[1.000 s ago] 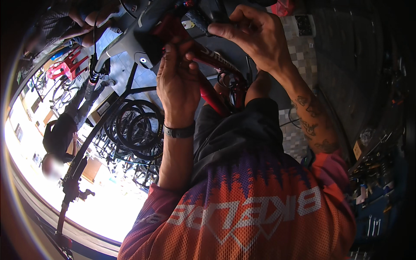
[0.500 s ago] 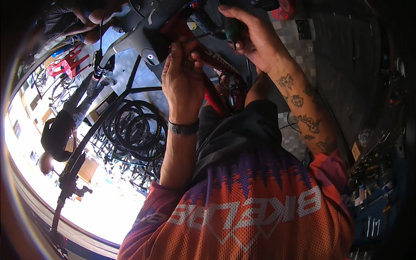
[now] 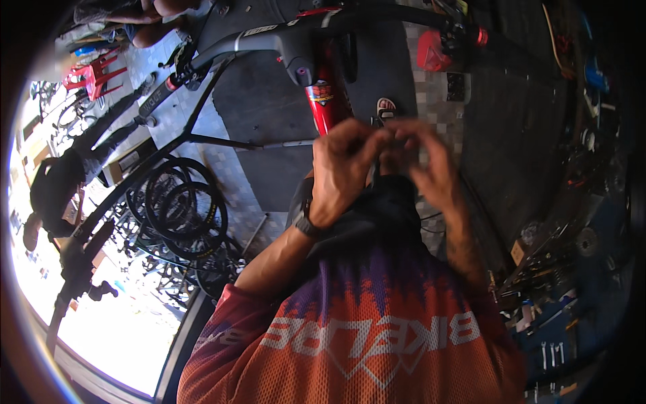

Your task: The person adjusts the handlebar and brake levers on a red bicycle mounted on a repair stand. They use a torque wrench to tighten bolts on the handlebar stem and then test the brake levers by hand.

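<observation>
A red bicycle frame [image 3: 321, 111] stands before me, its dark handlebar [image 3: 259, 42] spanning the top of the view and its stem [image 3: 301, 66] above the red tube. Close to my body, my left hand [image 3: 342, 165], with a dark wristband [image 3: 306, 222], is closed with thumb and fingers pinched. What it pinches, if anything, I cannot make out. Facing it just to the right is my right hand [image 3: 434, 165], its fingers bent and smeared by motion. Between the fingertips the details are hidden or blurred. Both hands cover the lower part of the red frame.
Black bicycle tyres [image 3: 185, 209] are piled at the left, by a dark stand bar [image 3: 134, 176]. A red plastic chair [image 3: 96, 75] and a person in dark clothes [image 3: 64, 182] are farther left. Wrenches [image 3: 552, 353] hang at the lower right.
Both hands have come away from the stem area, down towards my body and together. The handlebar now shows across the top, turned and farther off. My right hand has swung inward and down.
</observation>
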